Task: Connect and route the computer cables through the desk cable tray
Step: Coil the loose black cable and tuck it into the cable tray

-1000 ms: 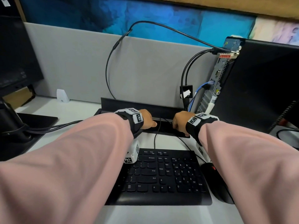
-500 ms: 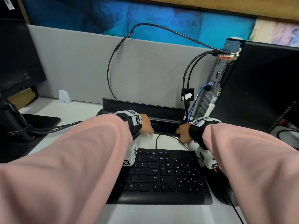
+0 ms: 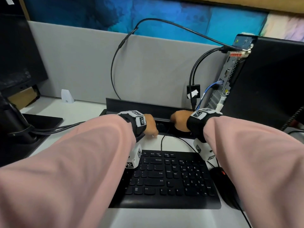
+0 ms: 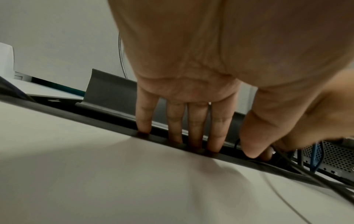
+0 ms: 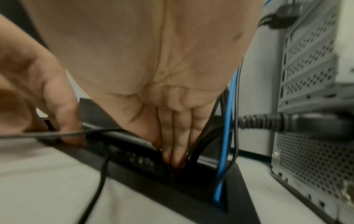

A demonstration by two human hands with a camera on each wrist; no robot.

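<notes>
A black cable tray (image 3: 131, 104) with its lid raised runs along the back of the desk. My left hand (image 3: 150, 125) reaches over its front rim (image 4: 107, 116), and the straight fingers (image 4: 195, 128) dip into the slot with the thumb beside them. My right hand (image 3: 179, 119) is over the tray's right end. Its fingers (image 5: 172, 145) are straight and together, pushed down among black cables (image 5: 203, 136) inside the tray (image 5: 134, 171). The thumb rests at the rim by a thin black cable (image 5: 103, 169). A blue cable (image 5: 228, 121) drops into the tray from the computer tower (image 3: 271, 83).
A black keyboard (image 3: 167, 178) and mouse (image 3: 220, 178) lie in front of the tray, their thin cables (image 3: 162, 140) leading back to it. A monitor stand (image 3: 14, 127) with bundled cables is at the left. A grey partition (image 3: 82, 63) stands behind, with a cable looping over it.
My right hand dipped toward the keyboard cable, then came back up over the tray's right end. The left hand has stayed at the tray rim.
</notes>
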